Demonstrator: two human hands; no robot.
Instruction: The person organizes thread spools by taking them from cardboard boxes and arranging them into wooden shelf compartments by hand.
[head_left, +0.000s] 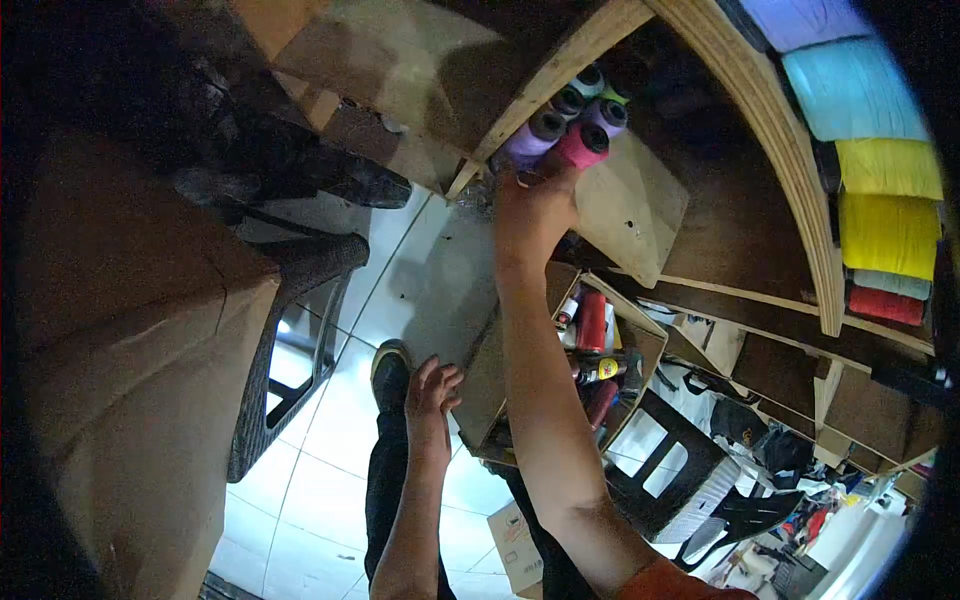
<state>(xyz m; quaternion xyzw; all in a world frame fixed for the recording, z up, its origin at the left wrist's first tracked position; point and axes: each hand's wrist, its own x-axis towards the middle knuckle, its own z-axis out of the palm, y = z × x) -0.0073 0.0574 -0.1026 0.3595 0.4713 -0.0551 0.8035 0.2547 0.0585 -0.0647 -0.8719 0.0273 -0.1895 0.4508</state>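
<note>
My right hand reaches up to a cluster of thread cones on a wooden shelf. It touches the lower ends of a purple thread cone and a pink thread cone; its fingers are mostly hidden there, so their grip cannot be made out. Close behind these stand a lilac cone and a pale cone, with a bit of yellow-green beside them. Lower down, my left hand hangs in the air with nothing in it, its fingers loosely bent and apart.
Below my right forearm, an open cardboard box contains a red thread spool and other spools. Yellow thread and other colours line the shelf at right. A dark stool and a large brown carton stand at left.
</note>
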